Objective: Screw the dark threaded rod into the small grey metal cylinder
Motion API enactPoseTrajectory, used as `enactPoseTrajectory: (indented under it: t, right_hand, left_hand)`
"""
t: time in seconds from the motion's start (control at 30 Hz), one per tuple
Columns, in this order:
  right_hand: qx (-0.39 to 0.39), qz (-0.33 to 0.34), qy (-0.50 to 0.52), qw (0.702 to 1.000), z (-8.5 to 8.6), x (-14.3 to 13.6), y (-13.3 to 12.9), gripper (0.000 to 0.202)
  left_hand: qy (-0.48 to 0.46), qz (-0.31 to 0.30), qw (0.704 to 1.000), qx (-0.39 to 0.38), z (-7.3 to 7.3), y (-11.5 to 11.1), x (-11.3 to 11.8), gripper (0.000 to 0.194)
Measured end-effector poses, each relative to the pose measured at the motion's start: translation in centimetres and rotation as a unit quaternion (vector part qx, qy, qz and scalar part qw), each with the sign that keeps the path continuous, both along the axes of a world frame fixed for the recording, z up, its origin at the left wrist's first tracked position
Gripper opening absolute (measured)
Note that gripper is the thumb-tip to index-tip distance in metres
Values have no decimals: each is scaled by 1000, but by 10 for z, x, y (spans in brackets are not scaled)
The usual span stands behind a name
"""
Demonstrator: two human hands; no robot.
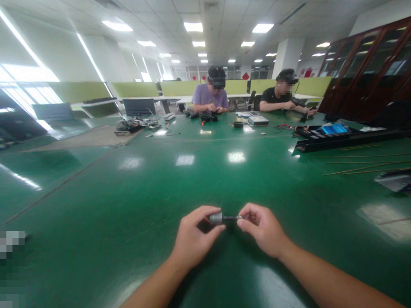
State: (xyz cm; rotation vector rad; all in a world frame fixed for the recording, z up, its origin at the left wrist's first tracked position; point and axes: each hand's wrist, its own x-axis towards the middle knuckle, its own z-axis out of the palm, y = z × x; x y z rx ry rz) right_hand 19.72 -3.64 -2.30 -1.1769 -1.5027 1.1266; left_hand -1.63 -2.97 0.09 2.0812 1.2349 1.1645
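A small grey cylinder (216,219) with a thin dark rod (230,217) out of its right end lies level between my hands, over the green tabletop. My left hand (194,233) curls round the cylinder, index finger above it and thumb below. Finger and thumb of my right hand (261,226) pinch the far end of the rod, where a small shiny tip shows. The exact kind of this part cannot be made out, and my left fingers partly cover its left end.
Across the green table (154,184), two people sit working with their hands. Clutter of electronic parts (133,124) lies far left, and a white-topped box (258,120) stands near the people. To the right are a long black tray (340,139) and several thin rods (369,162).
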Motion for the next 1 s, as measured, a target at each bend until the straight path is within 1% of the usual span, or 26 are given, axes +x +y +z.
enactPoseTrajectory:
  t: [0.67, 1.0]
  right_hand:
    - [7, -7, 13, 1000, -3, 0, 1, 10]
    - [32, -17, -11, 999, 0, 1, 0, 8]
  left_hand:
    - [6, 11, 1000, -6, 3, 0, 1, 26]
    - [8, 13, 1000, -4, 2, 1, 0, 25]
